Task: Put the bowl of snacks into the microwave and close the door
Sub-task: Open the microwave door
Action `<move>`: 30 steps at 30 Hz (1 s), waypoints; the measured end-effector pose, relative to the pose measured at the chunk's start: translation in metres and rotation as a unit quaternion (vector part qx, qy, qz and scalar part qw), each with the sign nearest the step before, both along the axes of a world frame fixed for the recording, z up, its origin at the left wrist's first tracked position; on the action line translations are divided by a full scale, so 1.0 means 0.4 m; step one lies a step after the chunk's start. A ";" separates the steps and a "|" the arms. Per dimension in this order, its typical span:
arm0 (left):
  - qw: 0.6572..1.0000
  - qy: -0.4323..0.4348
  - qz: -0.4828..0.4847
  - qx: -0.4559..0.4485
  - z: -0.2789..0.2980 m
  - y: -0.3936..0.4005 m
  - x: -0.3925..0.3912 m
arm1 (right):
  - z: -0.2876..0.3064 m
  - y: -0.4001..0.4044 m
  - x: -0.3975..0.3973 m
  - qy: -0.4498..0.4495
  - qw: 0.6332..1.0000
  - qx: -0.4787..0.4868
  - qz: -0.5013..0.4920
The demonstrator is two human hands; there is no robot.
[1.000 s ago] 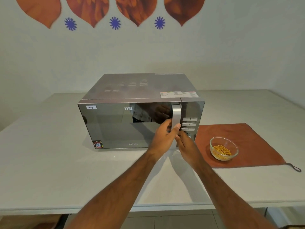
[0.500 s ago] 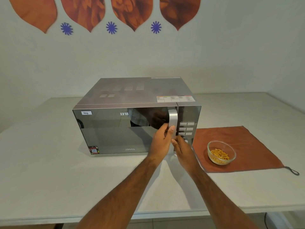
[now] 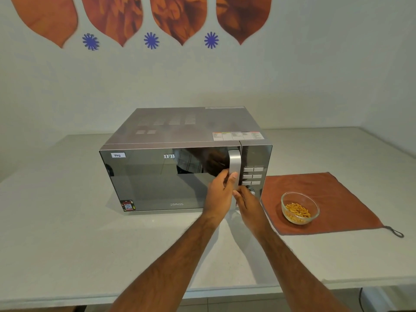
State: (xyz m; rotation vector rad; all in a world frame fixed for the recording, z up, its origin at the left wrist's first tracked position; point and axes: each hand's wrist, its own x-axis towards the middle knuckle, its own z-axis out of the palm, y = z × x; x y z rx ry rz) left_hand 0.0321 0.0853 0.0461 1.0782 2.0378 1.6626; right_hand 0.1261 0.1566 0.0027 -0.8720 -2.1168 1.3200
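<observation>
Hands unmoved: two on one handle (image 3: 234, 167).

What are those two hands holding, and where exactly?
The left hand grips the microwave door's silver handle around its lower half. The right hand is at the handle's bottom end; its grip there cannot be told. The door looks shut.

A pale wall (image 3: 292, 75) carries orange leaf-shaped decals (image 3: 112, 16) and blue star flowers (image 3: 151, 40). Below spreads a light grey table (image 3: 56, 233); tiled floor (image 3: 225, 306) shows beneath its front edge.
</observation>
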 end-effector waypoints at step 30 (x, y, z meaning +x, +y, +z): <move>0.999 -0.022 -0.038 0.017 -0.030 -0.190 0.079 | -0.027 -0.139 0.122 0.012 0.993 0.114 0.033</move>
